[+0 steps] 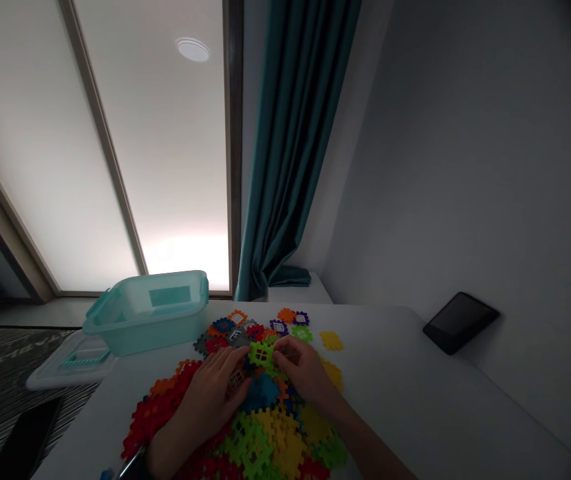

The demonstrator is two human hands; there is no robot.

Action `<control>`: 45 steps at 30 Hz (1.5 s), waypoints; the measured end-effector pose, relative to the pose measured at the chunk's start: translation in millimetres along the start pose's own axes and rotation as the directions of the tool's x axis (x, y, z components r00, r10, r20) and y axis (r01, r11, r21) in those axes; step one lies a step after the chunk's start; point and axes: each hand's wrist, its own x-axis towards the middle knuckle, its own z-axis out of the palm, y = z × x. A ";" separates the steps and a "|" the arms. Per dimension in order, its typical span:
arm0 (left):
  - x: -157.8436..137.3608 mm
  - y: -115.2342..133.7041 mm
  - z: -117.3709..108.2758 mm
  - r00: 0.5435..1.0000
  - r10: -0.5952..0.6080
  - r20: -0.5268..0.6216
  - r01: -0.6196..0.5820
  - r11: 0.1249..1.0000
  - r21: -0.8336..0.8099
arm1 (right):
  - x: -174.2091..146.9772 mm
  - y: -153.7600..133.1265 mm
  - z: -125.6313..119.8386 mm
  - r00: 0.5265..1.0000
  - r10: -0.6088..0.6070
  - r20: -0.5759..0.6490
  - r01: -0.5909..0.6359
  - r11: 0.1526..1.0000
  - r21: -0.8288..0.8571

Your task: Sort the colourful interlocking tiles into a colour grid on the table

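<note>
My right hand (305, 370) pinches a bright green window-patterned interlocking tile (262, 355) between thumb and fingers at its right edge. Just left of that tile is my left hand (210, 387), palm down over the pile, its fingers bent and the thumb held apart. A tile with a white window grid (236, 380) shows in the gap between its thumb and index finger. Whether the left fingertips touch the green tile is hard to see. Below the hands lie a blue tile (261, 393), yellow tiles (285, 440), green tiles (250, 443) and red tiles (152, 417).
Several tiles (238, 337) are scattered beyond the hands, with a yellow tile (332, 341) to the right. A teal plastic box (155, 333) stands at the white table's (390, 393) left, beside its lid (70, 367). A dark tablet-like device (460, 322) is by the right wall.
</note>
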 end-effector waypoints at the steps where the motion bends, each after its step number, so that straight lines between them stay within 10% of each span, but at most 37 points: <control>1: -0.9 -1.7 1.4 1.000 0.004 -0.020 -0.004 1.000 0.013 | -0.1 -0.6 3.8 1.000 0.012 0.000 -0.012 0.999 0.034; 10: 1.6 -2.2 -4.3 0.993 0.119 -0.020 -0.116 0.987 0.111 | -11.1 -3.5 17.8 0.989 0.137 -0.046 -0.118 0.950 0.290; 16: -0.5 -0.8 -2.5 0.997 0.065 -0.035 -0.064 0.997 0.035 | -27.4 -2.4 12.5 0.996 -0.021 -0.090 0.019 1.000 -0.016; 22: -4.5 -7.3 6.4 0.995 0.010 -0.096 -0.019 0.996 -0.086 | -38.9 -0.2 4.7 0.945 -0.320 0.076 0.325 0.877 -0.354; 45: -3.0 0.0 3.0 0.996 0.076 -0.054 -0.081 0.993 -0.092 | -37.5 2.4 2.0 0.882 -0.451 0.137 0.467 0.794 -0.390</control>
